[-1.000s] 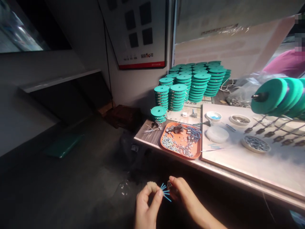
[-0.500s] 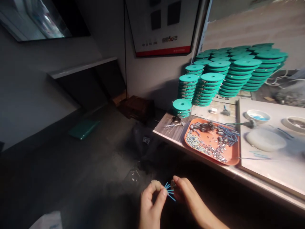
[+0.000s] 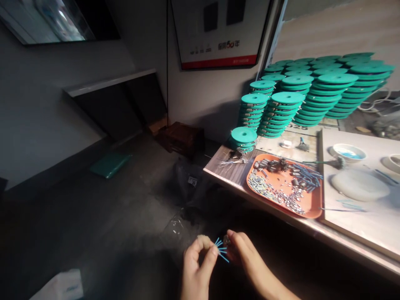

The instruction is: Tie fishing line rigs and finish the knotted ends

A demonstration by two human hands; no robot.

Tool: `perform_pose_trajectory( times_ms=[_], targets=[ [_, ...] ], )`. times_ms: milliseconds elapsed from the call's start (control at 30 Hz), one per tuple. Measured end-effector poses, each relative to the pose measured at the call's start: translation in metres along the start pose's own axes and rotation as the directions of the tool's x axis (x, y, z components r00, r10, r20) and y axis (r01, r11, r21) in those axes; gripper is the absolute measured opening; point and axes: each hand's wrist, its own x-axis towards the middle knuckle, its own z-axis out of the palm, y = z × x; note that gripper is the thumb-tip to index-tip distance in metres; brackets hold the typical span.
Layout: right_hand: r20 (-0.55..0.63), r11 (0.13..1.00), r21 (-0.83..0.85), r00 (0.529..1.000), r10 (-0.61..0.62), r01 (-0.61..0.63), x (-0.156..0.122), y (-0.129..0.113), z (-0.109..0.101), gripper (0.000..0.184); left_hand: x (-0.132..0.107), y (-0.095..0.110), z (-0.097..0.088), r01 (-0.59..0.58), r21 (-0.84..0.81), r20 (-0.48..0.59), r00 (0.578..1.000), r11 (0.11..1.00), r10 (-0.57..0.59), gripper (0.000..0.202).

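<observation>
Low in the view, in front of the table edge, my left hand is closed in a pinch on thin blue tubes. The several tubes fan out to the right from between thumb and forefinger. A pale covering wraps the forefinger of that hand. Just to the right, my right hand is closed, its thumb pressed against a small dark, shiny piece whose kind I cannot make out. This piece sits close beside the tube ends; whether they touch is unclear. The lower fingers of my right hand are in shadow.
An orange tray of small metal parts and blue-grey tubes lies on the table. Behind it stand stacks of green spools. White bowls and a translucent round bag are at right. A green flat box rests on the floor.
The table and its contents sit slightly further right in the view, as the camera has turned a little left. Both hands keep nearly the same place and hold.
</observation>
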Motion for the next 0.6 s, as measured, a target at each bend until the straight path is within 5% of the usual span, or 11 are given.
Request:
perform_pose_trajectory(
  times_ms=[233, 600],
  targets=[
    [-0.052, 1.000, 0.004, 0.999, 0.017, -0.016, -0.001, 0.005, -0.005, 0.045, 0.001, 0.001, 0.000, -0.001, 0.040, 0.032, 0.999, 0.999, 0.000, 0.028],
    [0.088, 0.998, 0.039, 0.995, 0.050, -0.054, 0.009, 0.005, 0.019, 0.049, -0.004, 0.006, -0.022, 0.037, 0.034, -0.062, 0.997, 0.999, -0.034, 0.028]
  ],
)
